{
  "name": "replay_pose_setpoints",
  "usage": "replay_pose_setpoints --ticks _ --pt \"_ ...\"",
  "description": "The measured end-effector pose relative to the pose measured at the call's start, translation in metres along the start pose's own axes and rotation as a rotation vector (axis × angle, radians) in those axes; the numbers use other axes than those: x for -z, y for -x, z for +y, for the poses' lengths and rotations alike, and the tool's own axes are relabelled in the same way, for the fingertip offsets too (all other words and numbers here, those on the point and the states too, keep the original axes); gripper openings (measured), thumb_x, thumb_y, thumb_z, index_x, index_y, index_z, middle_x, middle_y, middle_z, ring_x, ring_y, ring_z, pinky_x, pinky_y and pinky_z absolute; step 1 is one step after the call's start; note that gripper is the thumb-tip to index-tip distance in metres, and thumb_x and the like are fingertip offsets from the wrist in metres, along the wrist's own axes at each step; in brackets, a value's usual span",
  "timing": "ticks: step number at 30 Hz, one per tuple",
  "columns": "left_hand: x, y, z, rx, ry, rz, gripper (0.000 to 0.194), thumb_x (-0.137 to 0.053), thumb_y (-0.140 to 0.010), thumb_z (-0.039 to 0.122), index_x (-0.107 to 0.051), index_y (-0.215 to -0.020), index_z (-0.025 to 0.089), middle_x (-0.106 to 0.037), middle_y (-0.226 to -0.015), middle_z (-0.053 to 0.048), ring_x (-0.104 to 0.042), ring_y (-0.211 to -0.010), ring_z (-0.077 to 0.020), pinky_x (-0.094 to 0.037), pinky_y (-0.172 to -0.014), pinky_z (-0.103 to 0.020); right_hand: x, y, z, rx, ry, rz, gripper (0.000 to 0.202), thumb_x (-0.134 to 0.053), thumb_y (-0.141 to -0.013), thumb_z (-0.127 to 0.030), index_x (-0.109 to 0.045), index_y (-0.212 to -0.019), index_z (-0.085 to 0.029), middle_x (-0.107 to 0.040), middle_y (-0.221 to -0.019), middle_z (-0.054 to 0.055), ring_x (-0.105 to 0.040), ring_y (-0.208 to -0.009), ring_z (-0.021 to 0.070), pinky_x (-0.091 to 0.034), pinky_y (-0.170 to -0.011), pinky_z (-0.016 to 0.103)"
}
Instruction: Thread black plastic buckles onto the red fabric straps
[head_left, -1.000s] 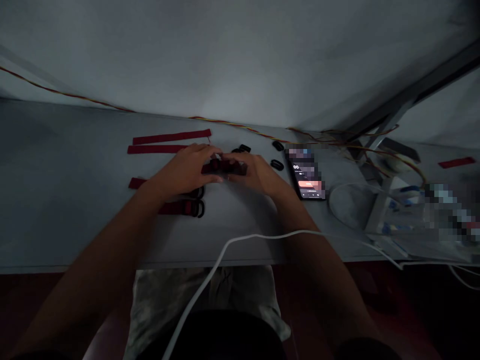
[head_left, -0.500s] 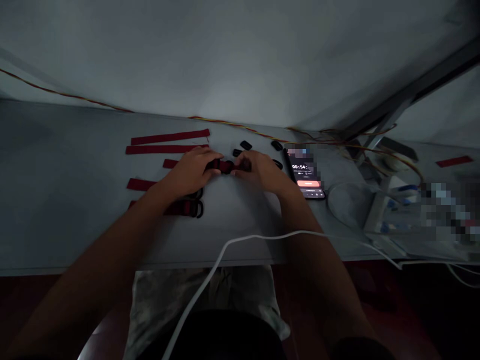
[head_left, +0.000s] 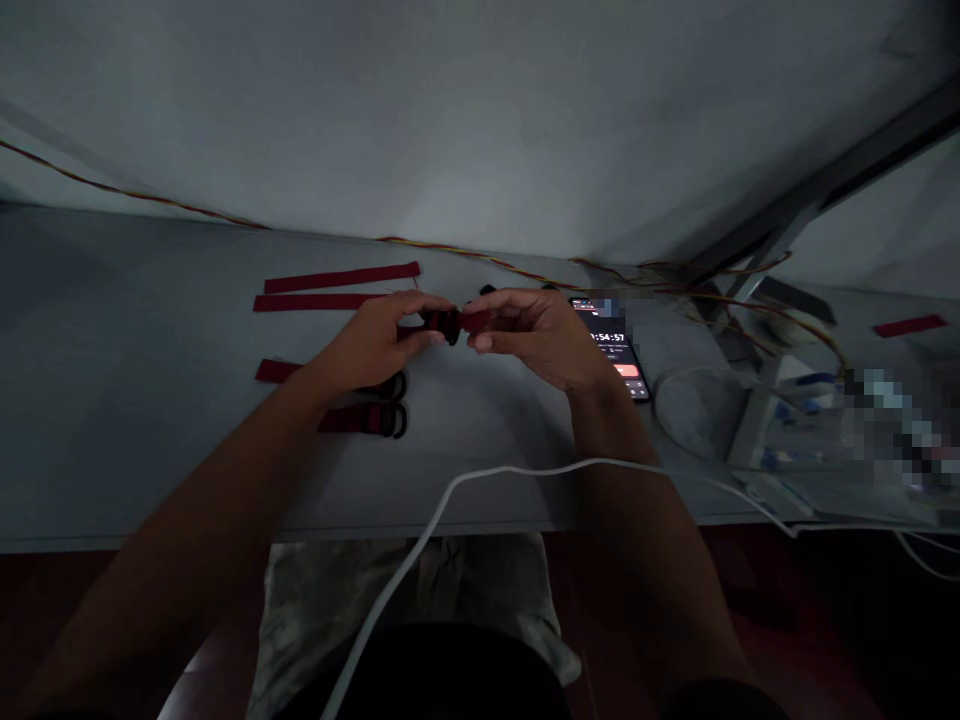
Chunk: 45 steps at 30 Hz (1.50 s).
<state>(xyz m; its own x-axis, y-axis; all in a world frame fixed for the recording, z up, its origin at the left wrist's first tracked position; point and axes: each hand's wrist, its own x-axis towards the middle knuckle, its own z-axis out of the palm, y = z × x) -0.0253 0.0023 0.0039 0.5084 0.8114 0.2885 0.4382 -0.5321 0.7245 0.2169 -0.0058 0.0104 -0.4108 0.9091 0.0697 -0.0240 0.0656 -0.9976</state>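
Between my hands, I'm holding the red strap (head_left: 474, 320) at its black buckle (head_left: 452, 326); my left hand (head_left: 373, 342) is pinching beside the buckle, my right hand (head_left: 555, 345) is pinching the end, now showing redder, so more webbing is lying exposed near the phone (head_left: 636, 385).

Red straps (head_left: 341, 278), black buckles (head_left: 386, 419), grey tabletop (head_left: 135, 350), white cable (head_left: 525, 470), trousers (head_left: 307, 600) mottled grey-white

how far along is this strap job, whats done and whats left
Looks done: two red straps with black fittings, partly under the left arm. In hand: a red strap with a black fitting, between left hand and right hand. Probably left: two red strips at the back, no fittings visible on them; loose black pieces sit partly hidden.
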Motion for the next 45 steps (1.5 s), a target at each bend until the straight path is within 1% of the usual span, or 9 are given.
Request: replay_pose_setpoints --ticks 4,8,14,18,21,26,34,39,45 --pt "-0.001 0.0 0.004 -0.035 0.078 -0.003 0.031 -0.066 -0.094 0.035 -0.074 -0.121 0.022 -0.077 -0.118 -0.006 -0.07 -0.11 -0.0224 -0.053 -0.1 -0.032 -0.009 -0.004 0.0 0.091 0.077 0.133 0.032 -0.09 -0.077 -0.049 -0.077 -0.089 -0.022 -0.068 -0.08 -0.001 -0.055 -0.065 0.0114 -0.048 -0.064 0.028" --pt "-0.007 -0.001 0.005 0.054 0.128 0.023 0.027 -0.067 -0.093 0.036 -0.074 -0.114 0.021 -0.077 -0.115 -0.007 -0.071 -0.102 -0.0209 -0.054 -0.084 -0.029 -0.017 -0.008 0.004 0.042 0.073 0.138 0.039 -0.082 -0.083 -0.058 -0.071 -0.081 -0.021 -0.06 -0.073 -0.002 -0.046 -0.062 0.0097 -0.04 -0.058 0.026" --pt "-0.015 -0.003 0.002 0.129 0.493 0.155 0.036 -0.078 -0.088 0.043 -0.069 -0.115 0.021 -0.077 -0.116 -0.008 -0.073 -0.104 -0.019 -0.057 -0.09 -0.031 -0.024 -0.011 0.01 -0.059 -0.066 0.205 0.047 -0.096 -0.065 -0.051 -0.07 -0.091 -0.022 -0.061 -0.066 -0.005 -0.047 -0.059 0.0096 -0.034 -0.055 0.025" --pt "-0.021 -0.003 0.001 0.197 0.616 0.237 0.032 -0.081 -0.087 0.047 -0.071 -0.101 0.021 -0.078 -0.099 -0.005 -0.073 -0.087 -0.0163 -0.057 -0.078 -0.03 -0.031 -0.012 0.01 -0.087 -0.226 0.247 0.052 -0.1 -0.058 -0.047 -0.058 -0.074 -0.022 -0.06 -0.063 -0.006 -0.049 -0.056 0.0082 -0.034 -0.053 0.024" --pt "-0.025 -0.003 0.001 0.185 0.669 0.294 0.027 -0.08 -0.089 0.046 -0.07 -0.093 0.021 -0.079 -0.095 -0.005 -0.073 -0.083 -0.0158 -0.058 -0.078 -0.031 -0.034 -0.012 0.008 -0.108 -0.246 0.26 0.049 -0.1 -0.058 -0.047 -0.061 -0.07 -0.02 -0.062 -0.064 -0.004 -0.052 -0.058 0.0086 -0.04 -0.055 0.025" --pt "-0.019 -0.001 0.01 0.119 0.48 0.298 0.027 -0.08 -0.089 0.046 -0.07 -0.087 0.021 -0.081 -0.101 -0.007 -0.076 -0.093 -0.0195 -0.06 -0.087 -0.035 -0.035 -0.01 0.005 -0.145 -0.271 0.277 0.039 -0.098 -0.06 -0.039 -0.067 -0.071 -0.019 -0.065 -0.068 -0.002 -0.055 -0.06 0.0086 -0.045 -0.059 0.025" --pt "-0.012 0.004 0.007 0.017 0.139 0.215 0.031 -0.072 -0.093 0.054 -0.075 -0.102 0.024 -0.082 -0.108 -0.005 -0.075 -0.094 -0.0199 -0.059 -0.087 -0.031 -0.035 -0.008 0.007 -0.135 -0.313 0.274 0.041 -0.098 -0.062 -0.04 -0.066 -0.075 -0.02 -0.067 -0.075 -0.001 -0.057 -0.064 0.0089 -0.051 -0.063 0.026" --pt "-0.013 0.004 0.007 0.016 -0.002 0.256 0.021 -0.062 -0.101 0.039 -0.077 -0.109 0.027 -0.082 -0.107 -0.001 -0.075 -0.088 -0.0186 -0.058 -0.083 -0.033 -0.029 -0.01 0.005 -0.097 -0.317 0.229 0.044 -0.099 -0.061 -0.043 -0.07 -0.087 -0.022 -0.07 -0.081 -0.001 -0.066 -0.075 0.012 -0.059 -0.074 0.028" --pt "-0.01 0.002 0.013 -0.1 -0.082 0.302 0.021 -0.058 -0.103 0.027 -0.079 -0.106 0.029 -0.076 -0.126 -0.002 -0.07 -0.119 -0.0218 -0.056 -0.103 -0.04 -0.022 -0.008 0.003 -0.116 -0.175 0.167 0.04 -0.094 -0.067 -0.051 -0.073 -0.083 -0.021 -0.066 -0.083 0.0 -0.06 -0.075 0.0118 -0.053 -0.069 0.026"
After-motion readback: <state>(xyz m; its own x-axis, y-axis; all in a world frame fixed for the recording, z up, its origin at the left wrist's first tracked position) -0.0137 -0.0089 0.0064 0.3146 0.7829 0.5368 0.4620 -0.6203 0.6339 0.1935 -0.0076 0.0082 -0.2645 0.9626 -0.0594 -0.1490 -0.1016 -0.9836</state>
